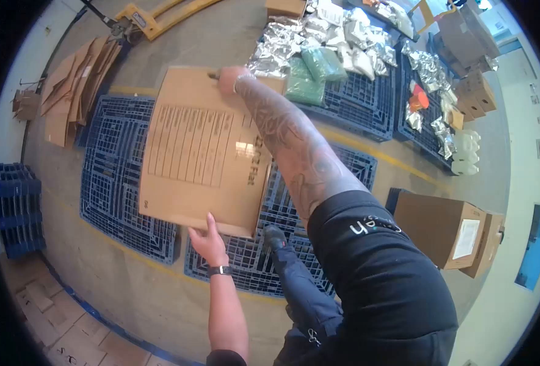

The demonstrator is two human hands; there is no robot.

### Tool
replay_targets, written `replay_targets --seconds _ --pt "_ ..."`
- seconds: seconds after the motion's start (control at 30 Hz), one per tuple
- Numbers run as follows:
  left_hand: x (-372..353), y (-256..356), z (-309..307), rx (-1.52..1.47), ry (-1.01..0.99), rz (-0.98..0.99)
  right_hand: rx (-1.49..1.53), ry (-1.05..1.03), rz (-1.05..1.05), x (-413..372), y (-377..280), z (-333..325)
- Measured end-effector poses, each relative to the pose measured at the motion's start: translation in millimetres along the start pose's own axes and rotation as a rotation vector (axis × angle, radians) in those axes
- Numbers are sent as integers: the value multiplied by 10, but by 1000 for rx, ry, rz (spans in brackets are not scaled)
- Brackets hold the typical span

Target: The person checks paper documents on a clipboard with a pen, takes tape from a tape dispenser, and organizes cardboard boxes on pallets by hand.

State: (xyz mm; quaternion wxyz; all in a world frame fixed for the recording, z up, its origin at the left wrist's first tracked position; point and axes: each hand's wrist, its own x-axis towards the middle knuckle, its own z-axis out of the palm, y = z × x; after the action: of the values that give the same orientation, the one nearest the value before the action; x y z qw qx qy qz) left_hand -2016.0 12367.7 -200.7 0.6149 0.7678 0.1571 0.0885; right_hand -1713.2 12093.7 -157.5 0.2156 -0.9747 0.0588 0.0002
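Observation:
A large flat-faced cardboard box [190, 146], printed with columns of lines and the word "Flat", lies in front of me over blue plastic pallets. At its near edge is my left hand [210, 245], its thumb side on the cardboard and the other fingers partly hidden by the edge. My right arm reaches across to the far edge, where my right hand [230, 80] is closed. A small dark thing pokes out at its fingertips, too small to name.
Blue pallets [114, 183] lie under and beside the box. Silver bags [276, 49] and green packs [306, 79] cover another pallet at the far right. Folded cardboard [77, 85] leans at the left, near a yellow pallet truck [144, 23]. More boxes [434, 226] stand at my right.

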Motion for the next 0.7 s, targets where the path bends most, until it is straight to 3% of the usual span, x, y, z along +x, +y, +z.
replay_targets --seconds 0.03,0.1,0.17,0.23,0.3,0.33,0.37,0.43,0.47,0.5,0.57,0.63,0.7 --pt "170 54 103 148 -43 59 12 -12 9 213 66 -27" --pt "312 35 104 164 -57 34 110 -241 65 356 132 -265" --pt "360 58 139 127 -66 -9 129 -169 38 307 230 -156" --pt "374 75 109 248 -90 -23 226 -36 -12 436 318 -23" --pt "421 -213 -29 234 -98 -70 393 295 -118 58 157 -114" --pt "266 302 136 198 -95 -215 376 506 -109 -96 38 -107" --pt "262 329 142 191 -131 -210 571 350 40 -391 -141 -235" --pt "376 132 63 267 -115 -317 737 212 89 -979 -319 -63" --pt "503 -173 -92 449 -149 -227 850 48 156 -1516 -424 -220" --pt "628 -372 -176 616 -173 -113 800 178 162 -1849 -462 231" --pt "688 -7 -107 447 -266 -499 945 89 290 -2712 -365 481" --pt "1076 -225 -252 627 -535 -656 831 -154 703 -3550 -56 735" --pt "1399 -244 -346 660 -835 -835 803 -92 881 -4447 389 754"
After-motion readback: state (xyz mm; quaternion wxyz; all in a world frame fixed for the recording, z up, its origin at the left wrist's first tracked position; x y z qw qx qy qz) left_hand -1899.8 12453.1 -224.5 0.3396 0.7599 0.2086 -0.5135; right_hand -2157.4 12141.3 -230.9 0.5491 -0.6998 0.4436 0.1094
